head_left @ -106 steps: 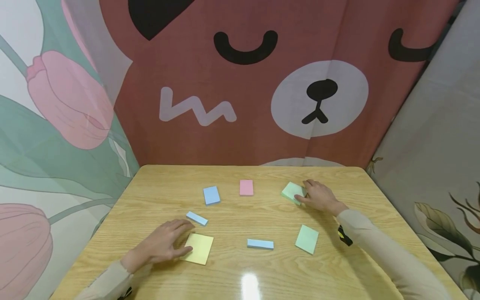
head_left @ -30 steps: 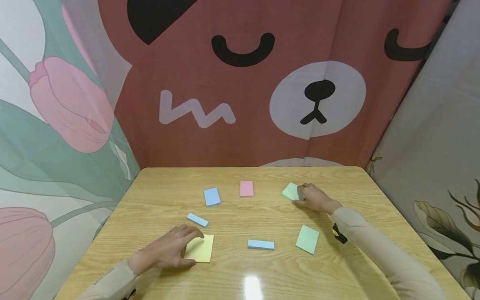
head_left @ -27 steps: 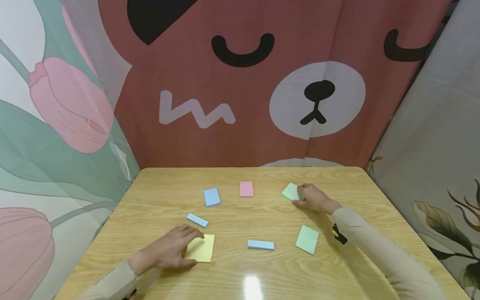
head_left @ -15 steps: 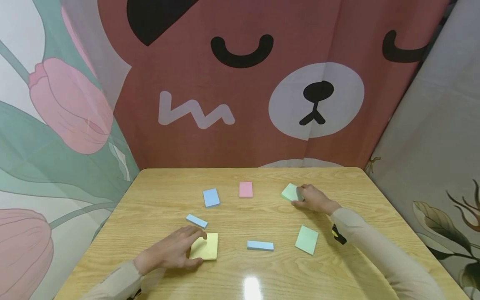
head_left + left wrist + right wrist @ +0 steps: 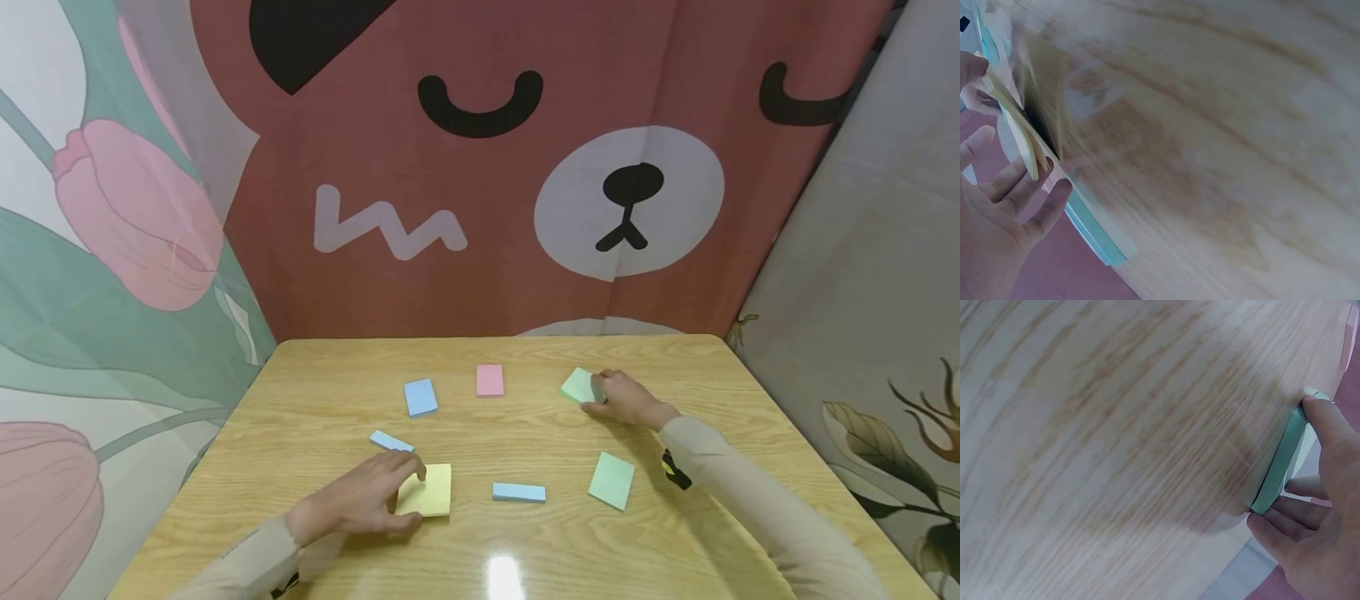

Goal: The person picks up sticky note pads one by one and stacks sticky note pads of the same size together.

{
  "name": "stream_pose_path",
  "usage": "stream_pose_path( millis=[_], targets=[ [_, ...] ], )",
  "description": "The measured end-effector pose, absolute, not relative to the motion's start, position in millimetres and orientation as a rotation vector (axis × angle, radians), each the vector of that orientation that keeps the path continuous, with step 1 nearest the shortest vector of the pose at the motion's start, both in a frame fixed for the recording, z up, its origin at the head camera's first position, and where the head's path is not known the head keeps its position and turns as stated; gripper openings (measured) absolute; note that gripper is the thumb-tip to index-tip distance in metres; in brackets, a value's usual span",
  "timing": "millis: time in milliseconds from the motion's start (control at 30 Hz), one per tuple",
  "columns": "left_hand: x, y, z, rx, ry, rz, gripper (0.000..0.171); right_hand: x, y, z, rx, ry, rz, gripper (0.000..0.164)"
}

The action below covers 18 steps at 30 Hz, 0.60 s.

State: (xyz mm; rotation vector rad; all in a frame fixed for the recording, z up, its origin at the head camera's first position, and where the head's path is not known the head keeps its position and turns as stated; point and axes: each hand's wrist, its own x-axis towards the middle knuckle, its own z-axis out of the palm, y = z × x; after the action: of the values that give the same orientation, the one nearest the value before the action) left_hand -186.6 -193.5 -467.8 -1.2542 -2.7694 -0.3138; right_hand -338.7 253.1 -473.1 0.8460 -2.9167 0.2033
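The square yellow paper note pad (image 5: 433, 491) is at lower centre-left of the head view. My left hand (image 5: 363, 496) grips it between thumb and fingertips at opposite edges; this grip presumably limits sheet separation, though the sheets part slightly at one end. Whether the pad clears the light wood-grain table (image 5: 547, 442) I cannot tell.

Just beyond these fingers lies a narrow pale-blue paper strip pad (image 5: 390, 440). A second pale-blue strip pad (image 5: 519, 492) lies at lower centre, apart from its neighbours, probably leaving finger room.

At upper centre-right, my right hand (image 5: 632, 400) pinches the thick mint-green paper pad (image 5: 577, 385) across two ends, which should steady it. A pale-green rectangular pad (image 5: 611, 482) lies below.
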Motion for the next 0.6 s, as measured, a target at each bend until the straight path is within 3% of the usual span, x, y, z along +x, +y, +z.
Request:
stream_pose_path(
  millis=[600],
  targets=[
    [-194.8,-171.5,-469.6,-1.286,-2.745,-0.267,0.047,-338.8,255.4,-475.9,0.842,-2.945,0.186,0.068]
  ],
)
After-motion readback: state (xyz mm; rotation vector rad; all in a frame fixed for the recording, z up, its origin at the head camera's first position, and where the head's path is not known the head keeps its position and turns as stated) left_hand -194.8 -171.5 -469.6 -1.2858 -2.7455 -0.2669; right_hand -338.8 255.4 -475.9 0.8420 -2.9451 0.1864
